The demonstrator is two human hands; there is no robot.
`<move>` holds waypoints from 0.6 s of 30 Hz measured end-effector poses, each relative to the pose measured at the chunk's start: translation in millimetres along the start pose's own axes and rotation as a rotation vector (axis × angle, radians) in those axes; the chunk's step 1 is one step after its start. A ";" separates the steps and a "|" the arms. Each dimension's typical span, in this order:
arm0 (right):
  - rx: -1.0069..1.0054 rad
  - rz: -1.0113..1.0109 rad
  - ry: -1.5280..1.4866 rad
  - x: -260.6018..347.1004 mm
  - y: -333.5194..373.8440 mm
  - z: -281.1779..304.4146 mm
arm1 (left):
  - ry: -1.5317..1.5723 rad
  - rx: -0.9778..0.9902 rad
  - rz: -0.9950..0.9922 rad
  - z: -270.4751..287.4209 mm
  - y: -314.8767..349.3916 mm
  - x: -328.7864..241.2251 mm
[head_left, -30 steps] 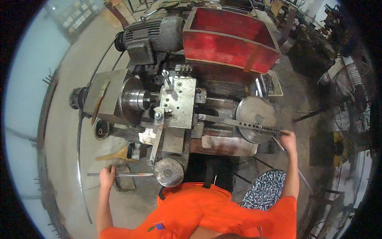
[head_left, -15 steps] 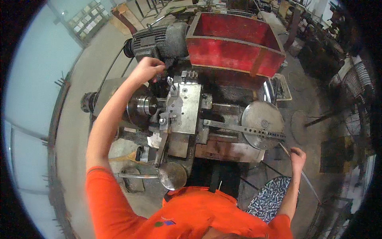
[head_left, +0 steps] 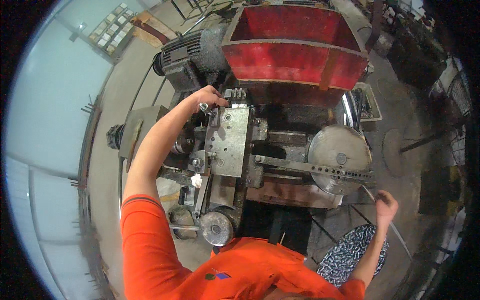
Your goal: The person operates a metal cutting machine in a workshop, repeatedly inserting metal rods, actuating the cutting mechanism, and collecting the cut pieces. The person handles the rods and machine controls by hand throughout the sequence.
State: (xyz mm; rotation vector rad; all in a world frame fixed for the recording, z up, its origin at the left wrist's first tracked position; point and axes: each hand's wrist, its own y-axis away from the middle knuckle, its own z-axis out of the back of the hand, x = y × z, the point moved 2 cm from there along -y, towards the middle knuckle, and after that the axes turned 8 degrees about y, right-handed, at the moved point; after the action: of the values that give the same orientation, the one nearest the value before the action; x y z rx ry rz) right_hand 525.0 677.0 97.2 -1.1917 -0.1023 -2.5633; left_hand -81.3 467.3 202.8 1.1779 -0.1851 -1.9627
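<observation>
Wall point(head_left: 65, 130): pale blue panels are standing at the far left.
Brush point(head_left: 135, 137): it is lying on the grey headstock point(head_left: 145, 118), partly behind the left forearm.
Motor point(head_left: 192, 52): it is sitting beyond the headstock, dark and ribbed.
Left hand point(head_left: 211, 97): it is resting just beside the slotted block, its fingers bending close together; whether they are gripping anything, I cannot tell.
Small disc point(head_left: 216, 228): it is standing near the orange shirt point(head_left: 240, 270), with a bar jutting out to its left.
Tool plate point(head_left: 230, 150): it is lying in the middle of the machine, several holes showing in its top; 2 upright bolts are standing along its left side.
Slotted block point(head_left: 235, 94): it is sitting at the plate's far end, to the right of the left hand.
Red box point(head_left: 295, 62): it is standing open behind the machine.
Flat bar point(head_left: 282, 162): it is running rightward from the machine, its row of holes crossing the large disc point(head_left: 340, 142).
Metal pieces point(head_left: 350, 257): they are lying in a round heap, partly behind the right forearm.
Rod point(head_left: 368, 192): it is slanting from near the large disc down to the right hand.
Right hand point(head_left: 386, 207): it is resting at the rod, fingers curling; how firmly it is closing on it, I cannot tell.
</observation>
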 end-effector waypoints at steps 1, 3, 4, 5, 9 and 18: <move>0.000 -0.006 0.012 -0.3 -0.1 0.6 | 0.019 0.013 0.001 -0.5 0.2 -0.1; -0.008 0.004 0.027 3.9 1.0 0.6 | 0.056 0.009 -0.010 -1.8 0.2 2.4; -0.012 0.010 0.035 6.6 1.6 0.3 | 0.074 -0.008 -0.022 -3.0 -0.4 6.1; -0.015 0.010 0.069 8.3 1.9 0.1 | 0.092 -0.025 -0.034 -3.9 -1.4 8.5; -0.048 0.029 0.141 11.6 1.5 -0.5 | -0.080 -0.129 -0.010 -3.1 -9.9 2.8; -0.049 0.073 0.233 4.6 2.4 0.3 | -0.077 -0.159 -0.033 -3.9 10.2 -10.0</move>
State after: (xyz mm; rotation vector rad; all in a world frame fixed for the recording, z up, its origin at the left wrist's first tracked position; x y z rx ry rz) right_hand 523.2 673.6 100.8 -0.8872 0.0559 -2.6309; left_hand -70.2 468.8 212.4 1.0096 -0.0487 -2.0140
